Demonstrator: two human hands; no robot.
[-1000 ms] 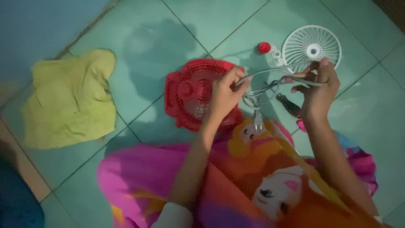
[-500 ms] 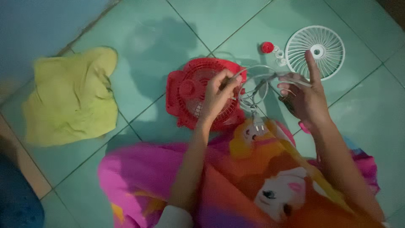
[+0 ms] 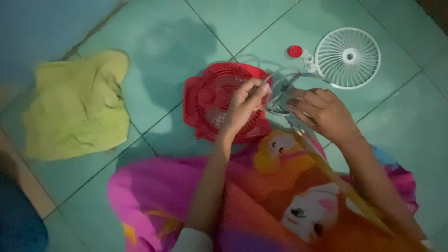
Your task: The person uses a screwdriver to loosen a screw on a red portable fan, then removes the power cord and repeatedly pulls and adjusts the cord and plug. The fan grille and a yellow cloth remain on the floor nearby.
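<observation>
Two hands: our left hand (image 3: 242, 105) and right hand (image 3: 324, 112) pinch clear fan blade (image 3: 282, 95) over red fan housing (image 3: 219, 105) — steadying it; white grille (image 3: 347, 58) parked near floor's far-right corner.

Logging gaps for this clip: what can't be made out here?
- Head view: the clear part between left hand and right hand is blurred; its shape is unclear.
- The red fan housing is partly hidden by the left hand.
- Small pieces beside the white grille are too small.

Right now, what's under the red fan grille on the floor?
The red fan grille lies flat on the green tiled floor. The left hand covers its right part; the colourful cloth hides its lower edge.
</observation>
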